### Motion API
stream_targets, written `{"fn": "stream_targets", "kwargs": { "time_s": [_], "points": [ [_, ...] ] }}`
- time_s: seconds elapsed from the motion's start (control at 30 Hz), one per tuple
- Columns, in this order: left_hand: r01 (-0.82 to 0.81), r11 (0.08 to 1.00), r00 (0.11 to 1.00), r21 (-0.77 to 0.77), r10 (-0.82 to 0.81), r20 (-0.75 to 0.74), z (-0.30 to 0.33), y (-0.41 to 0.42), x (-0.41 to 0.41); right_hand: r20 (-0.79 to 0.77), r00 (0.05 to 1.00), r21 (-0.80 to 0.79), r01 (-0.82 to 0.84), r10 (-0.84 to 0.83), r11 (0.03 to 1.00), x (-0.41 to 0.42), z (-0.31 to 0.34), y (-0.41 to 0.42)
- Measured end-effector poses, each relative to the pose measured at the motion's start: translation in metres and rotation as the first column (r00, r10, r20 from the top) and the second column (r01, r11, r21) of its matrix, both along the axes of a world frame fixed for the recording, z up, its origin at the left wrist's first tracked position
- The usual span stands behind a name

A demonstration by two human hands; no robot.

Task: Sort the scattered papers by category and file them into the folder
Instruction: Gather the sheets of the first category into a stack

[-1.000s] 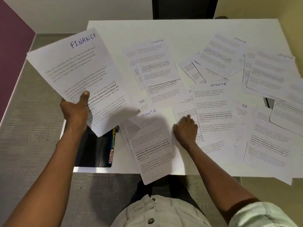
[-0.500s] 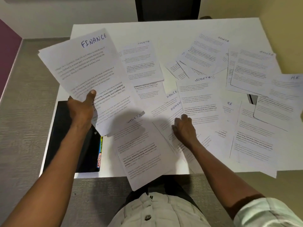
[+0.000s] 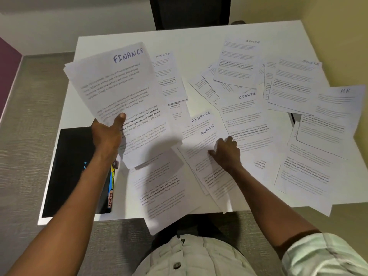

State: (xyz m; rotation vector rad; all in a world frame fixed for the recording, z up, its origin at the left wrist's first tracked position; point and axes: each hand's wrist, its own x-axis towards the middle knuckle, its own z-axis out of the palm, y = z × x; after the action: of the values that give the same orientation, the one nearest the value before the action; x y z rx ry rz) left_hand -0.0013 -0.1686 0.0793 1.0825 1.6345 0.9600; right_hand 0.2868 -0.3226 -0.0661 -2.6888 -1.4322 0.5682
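My left hand (image 3: pixel 107 136) grips a stack of sheets headed FINANCE (image 3: pixel 117 84), raised above the table's left side. My right hand (image 3: pixel 226 154) rests fingers-down on a sheet headed ADMIN (image 3: pixel 201 148) near the table's middle. Just above it peeks another sheet headed FINANCE (image 3: pixel 201 119). Several loose sheets headed SPORTS (image 3: pixel 243 114) and HR (image 3: pixel 338 104) lie spread over the white table (image 3: pixel 199 46). A black folder (image 3: pixel 73 172) with coloured tabs lies at the front left, partly under my left forearm.
A dark chair back (image 3: pixel 189 10) stands behind the table's far edge. Some sheets overhang the table's front edge (image 3: pixel 169 208) and right side. Grey floor lies to the left, a yellow wall to the right.
The sheets under my right hand have shifted, uncovering the ADMIN and FINANCE headings. The view has swung to the right. My left hand still holds the FINANCE stack.
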Motion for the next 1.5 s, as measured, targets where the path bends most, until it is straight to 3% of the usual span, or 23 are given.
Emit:
{"fn": "stream_targets", "kwargs": {
  "time_s": [0.17, 0.3, 0.47, 0.63, 0.83, 1.03, 1.27, 1.37, 1.5],
  "points": [
    [0.020, 1.000, 0.998, 0.004, -0.019, -0.060, -0.001, -0.013, 0.020, 0.013, 0.975, 0.269, -0.218, 0.223, 0.938, 0.026, 0.006, 0.058],
    [0.062, 0.998, 0.992, 0.023, -0.059, -0.108, -0.002, -0.021, 0.023, -0.027, 0.961, 0.216, -0.265, 0.277, 0.940, 0.047, 0.013, 0.108],
    [0.068, 0.997, 0.987, 0.044, -0.061, -0.147, -0.005, -0.029, 0.025, 0.068, 0.917, 0.011, -0.394, 0.392, 0.919, 0.068, -0.001, 0.130],
    [0.055, 0.998, 0.992, 0.032, -0.051, -0.113, -0.007, -0.034, 0.022, -0.006, 0.929, -0.095, -0.368, 0.369, 0.925, 0.071, 0.001, 0.144],
    [0.006, 0.998, 0.992, 0.059, 0.002, -0.127, 0.002, -0.042, 0.028, 0.063, 0.889, 0.008, -0.455, 0.454, 0.890, 0.068, -0.005, 0.144],
    [0.010, 0.998, 0.993, 0.057, -0.003, -0.117, 0.006, -0.053, 0.028, 0.072, 0.895, -0.019, -0.440, 0.440, 0.898, 0.067, -0.004, 0.141],
    [0.023, 0.997, 0.997, 0.079, -0.018, -0.070, 0.015, -0.057, 0.024, -0.243, 0.957, 0.119, -0.132, 0.158, 0.984, 0.074, 0.010, 0.127],
    [0.014, 0.997, 0.998, 0.082, -0.009, -0.059, 0.018, -0.052, 0.023, -0.278, 0.958, 0.174, -0.016, 0.064, 0.985, 0.073, 0.020, 0.124],
    [0.032, 0.996, 0.999, 0.084, -0.028, -0.045, 0.025, -0.050, 0.025, -0.397, 0.900, 0.230, 0.289, -0.181, 0.929, 0.082, 0.059, 0.129]
  ]
}}
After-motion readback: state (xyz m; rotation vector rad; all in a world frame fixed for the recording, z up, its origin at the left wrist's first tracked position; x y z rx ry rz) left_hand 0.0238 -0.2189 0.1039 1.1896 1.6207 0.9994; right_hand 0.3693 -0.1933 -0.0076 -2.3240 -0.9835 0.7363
